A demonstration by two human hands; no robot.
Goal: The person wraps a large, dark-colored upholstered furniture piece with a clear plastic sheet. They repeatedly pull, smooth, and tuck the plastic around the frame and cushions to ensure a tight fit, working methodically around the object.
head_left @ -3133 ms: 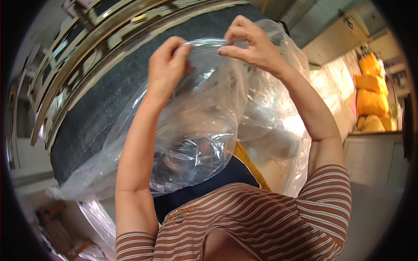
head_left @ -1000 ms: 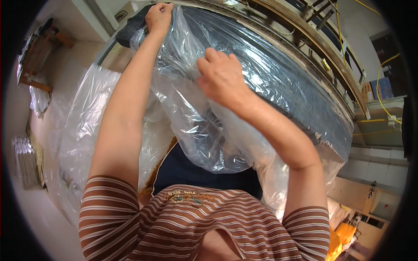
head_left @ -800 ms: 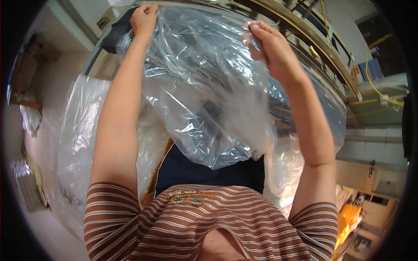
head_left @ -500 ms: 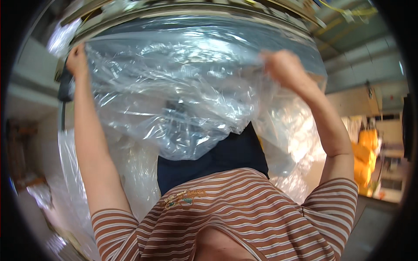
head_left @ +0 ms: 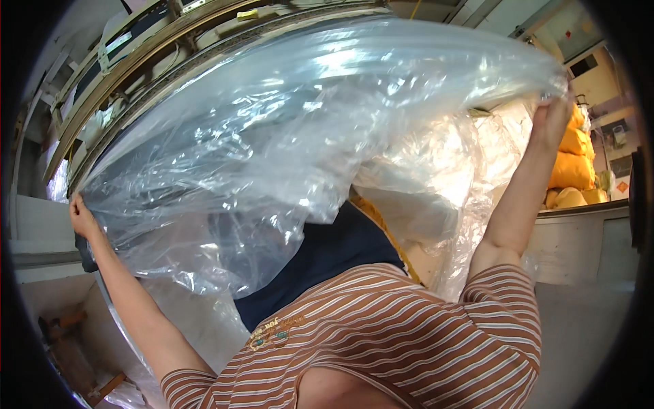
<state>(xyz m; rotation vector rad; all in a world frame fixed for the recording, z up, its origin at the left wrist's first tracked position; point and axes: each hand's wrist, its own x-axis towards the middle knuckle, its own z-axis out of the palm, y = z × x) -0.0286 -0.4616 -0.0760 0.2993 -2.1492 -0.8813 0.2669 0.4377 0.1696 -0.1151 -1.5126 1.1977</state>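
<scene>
A wide, crumpled sheet of clear plastic film (head_left: 272,129) stretches across my front between my hands. At the far left, my left hand (head_left: 82,217) pinches one corner of it beside the machine's end. My right hand (head_left: 553,112) is raised out to the right, its fingers closed round the opposite corner. The film is taut along its far edge, while its near part hangs loose in folds over my dark apron (head_left: 320,255).
A long machine frame with rails (head_left: 136,68) runs along the far left side. More crumpled clear film (head_left: 470,157) lies to the right of my body. Yellow sacks (head_left: 575,160) are piled beyond my right hand, above a grey panel (head_left: 579,249).
My right hand has swung outward to the right, spreading the film wide. My left hand has moved lower and further left, still holding its corner. The view has turned to the right.
</scene>
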